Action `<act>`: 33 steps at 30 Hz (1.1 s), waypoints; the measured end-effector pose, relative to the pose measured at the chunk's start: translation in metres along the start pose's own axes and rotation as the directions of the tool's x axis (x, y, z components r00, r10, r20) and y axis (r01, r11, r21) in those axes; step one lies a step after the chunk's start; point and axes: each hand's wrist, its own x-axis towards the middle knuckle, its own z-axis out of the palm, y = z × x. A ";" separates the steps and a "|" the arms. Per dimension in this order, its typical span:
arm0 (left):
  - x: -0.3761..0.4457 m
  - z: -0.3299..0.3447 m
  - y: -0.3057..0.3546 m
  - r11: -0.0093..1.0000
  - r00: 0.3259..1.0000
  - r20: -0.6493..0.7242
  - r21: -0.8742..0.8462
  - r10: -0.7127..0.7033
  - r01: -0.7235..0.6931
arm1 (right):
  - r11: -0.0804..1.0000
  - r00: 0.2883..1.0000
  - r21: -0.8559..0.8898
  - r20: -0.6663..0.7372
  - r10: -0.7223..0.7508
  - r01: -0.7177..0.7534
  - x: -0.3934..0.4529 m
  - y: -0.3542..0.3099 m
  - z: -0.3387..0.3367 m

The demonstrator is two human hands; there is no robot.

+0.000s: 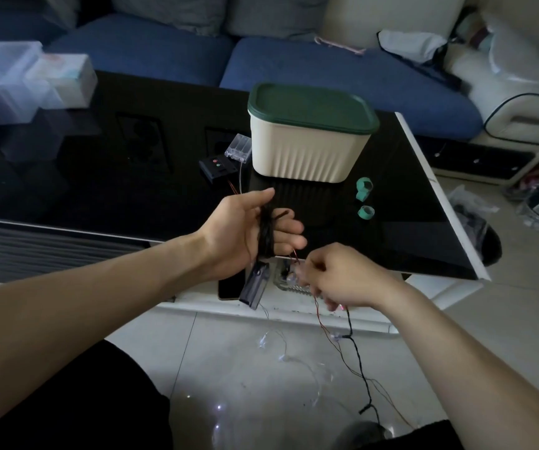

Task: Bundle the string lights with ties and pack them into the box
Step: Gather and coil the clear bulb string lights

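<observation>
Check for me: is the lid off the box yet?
No, the green lid sits closed on the cream box on the table.

blue sofa [326, 73], clear plastic containers [18, 79] on black glass table [83, 177]

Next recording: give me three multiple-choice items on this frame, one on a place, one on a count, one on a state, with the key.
1. Where do the green tie rolls lie?
A. right of the box
B. on its lid
C. on the floor

2. How many green tie rolls show?
A. one
B. two
C. four

3. The box is
A. open
B. tipped over
C. closed

Key:
1 A, they lie on the black table beside the box's right side.
2 B, two rolls show.
3 C, the green lid sits on it, while the left hand holds the wound black string lights.
</observation>
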 end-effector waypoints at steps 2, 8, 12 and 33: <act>0.000 -0.001 -0.001 1.000 1.000 0.011 -0.016 -0.011 0.011 | 0.996 0.996 -0.065 0.072 -0.055 0.060 -0.003 -0.002 0.005; 0.003 -0.005 -0.010 0.987 0.993 0.029 0.111 -0.116 0.112 | 0.952 0.967 -0.166 0.039 -0.253 0.256 -0.016 -0.021 0.016; 0.002 -0.003 -0.012 0.930 0.969 0.156 0.345 -0.193 0.130 | 0.942 0.945 -0.171 -0.111 -0.309 0.289 -0.018 -0.025 0.014; -0.002 -0.008 -0.013 0.742 0.851 0.257 0.637 -0.457 0.206 | 0.919 0.967 0.333 0.068 -0.245 0.210 -0.014 0.006 -0.031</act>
